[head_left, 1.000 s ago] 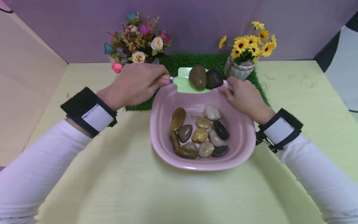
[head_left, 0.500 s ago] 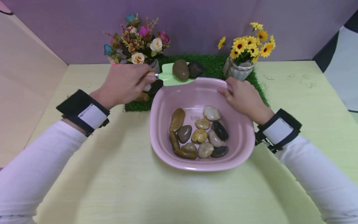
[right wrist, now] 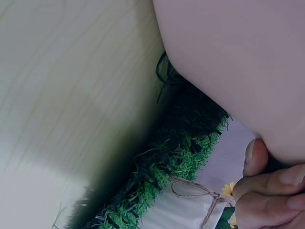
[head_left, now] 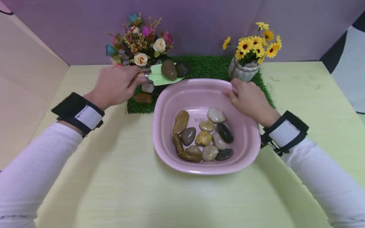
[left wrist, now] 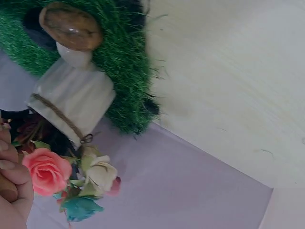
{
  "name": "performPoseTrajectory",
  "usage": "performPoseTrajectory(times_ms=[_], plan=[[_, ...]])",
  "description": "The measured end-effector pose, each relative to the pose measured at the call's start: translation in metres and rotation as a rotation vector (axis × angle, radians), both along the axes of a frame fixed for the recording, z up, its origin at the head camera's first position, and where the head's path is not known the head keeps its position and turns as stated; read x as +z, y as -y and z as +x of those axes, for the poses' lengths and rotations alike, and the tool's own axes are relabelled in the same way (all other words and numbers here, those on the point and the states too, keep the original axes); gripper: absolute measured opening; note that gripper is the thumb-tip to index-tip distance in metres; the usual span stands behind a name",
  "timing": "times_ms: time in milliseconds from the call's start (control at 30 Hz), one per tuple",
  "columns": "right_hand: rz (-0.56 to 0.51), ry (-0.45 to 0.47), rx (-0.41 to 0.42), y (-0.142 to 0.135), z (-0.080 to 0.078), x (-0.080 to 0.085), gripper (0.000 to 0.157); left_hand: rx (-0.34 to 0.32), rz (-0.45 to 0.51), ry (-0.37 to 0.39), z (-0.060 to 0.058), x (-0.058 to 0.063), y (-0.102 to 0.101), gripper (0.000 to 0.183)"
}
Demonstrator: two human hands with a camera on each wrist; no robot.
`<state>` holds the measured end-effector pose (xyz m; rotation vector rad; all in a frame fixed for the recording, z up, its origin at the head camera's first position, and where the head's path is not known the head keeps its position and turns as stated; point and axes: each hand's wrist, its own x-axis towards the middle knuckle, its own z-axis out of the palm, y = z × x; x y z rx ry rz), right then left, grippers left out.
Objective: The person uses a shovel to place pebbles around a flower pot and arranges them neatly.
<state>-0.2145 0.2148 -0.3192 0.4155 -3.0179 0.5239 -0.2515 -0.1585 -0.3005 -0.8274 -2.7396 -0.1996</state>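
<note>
My left hand (head_left: 115, 85) grips the handle of a trowel (head_left: 156, 75) with a pale green blade. On the blade lie a brown stone (head_left: 169, 70) and a black stone (head_left: 182, 68). The trowel is above the artificial grass mat (head_left: 203, 67), just beyond the basin's far left corner. With my right hand (head_left: 249, 98) I hold the far right rim of the pink basin (head_left: 206, 170). Several stones lie on the basin floor, including a yellow one (head_left: 203, 138). In the left wrist view only curled fingers (left wrist: 14, 186) show at the edge; the trowel is out of sight.
On the mat's left part are a brown stone (head_left: 143, 98), a whitish stone (head_left: 147, 87) and a dark one, partly hidden. A pot of mixed flowers (head_left: 142, 42) stands back left, a pot of yellow flowers (head_left: 243, 70) back right. Behind the table rises a purple wall (head_left: 196, 28).
My left hand has moved left with the trowel and its two stones, from over the basin's far rim to over the mat. Stones on the mat have come into view. My right hand stays put.
</note>
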Motion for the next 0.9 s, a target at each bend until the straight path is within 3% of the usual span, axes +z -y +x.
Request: performPoseTrajectory(times_ms=[300, 900], plan=[[0.000, -0.008, -0.003, 0.000, 0.000, -0.001, 0.031, 0.023, -0.012, 0.011, -0.001, -0.002, 0.008, 0.031], [0.006, 0.004, -0.009, 0.000, 0.000, -0.001, 0.030, 0.013, -0.076, 0.025, -0.006, -0.022, 0.022, 0.032]])
